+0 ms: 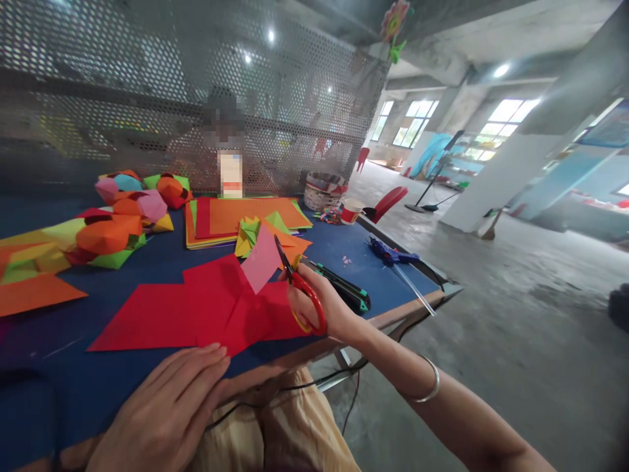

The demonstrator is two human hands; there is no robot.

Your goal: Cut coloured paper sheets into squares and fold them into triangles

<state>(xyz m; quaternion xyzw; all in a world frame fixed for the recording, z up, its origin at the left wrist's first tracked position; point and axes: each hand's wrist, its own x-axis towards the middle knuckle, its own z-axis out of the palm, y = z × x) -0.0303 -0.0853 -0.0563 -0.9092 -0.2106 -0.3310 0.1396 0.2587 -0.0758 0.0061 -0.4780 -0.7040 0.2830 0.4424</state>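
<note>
My right hand [319, 298] grips a pair of scissors [310, 295] by their red handles, with the dark blades pointing up and away from me. Red paper [162, 314] in a cross-like shape lies under that hand. Stretched flat, the fingers of my left hand [167, 400] rest on the near edge of the red paper. A pink paper piece [263, 259] lies over its upper part, beside the blades. Just behind are folded green and yellow papers [249, 236]. A black and green utility knife [344, 286] lies right of my right hand.
Folded colourful paper shapes [108, 233] crowd the left of the blue table [324, 239]. A stack of coloured sheets [223, 216] lies behind. A basket [324, 190], a paper cup [351, 211] and a blue glue gun [390, 252] stand or lie rightward. A perforated metal panel [162, 85] rises behind.
</note>
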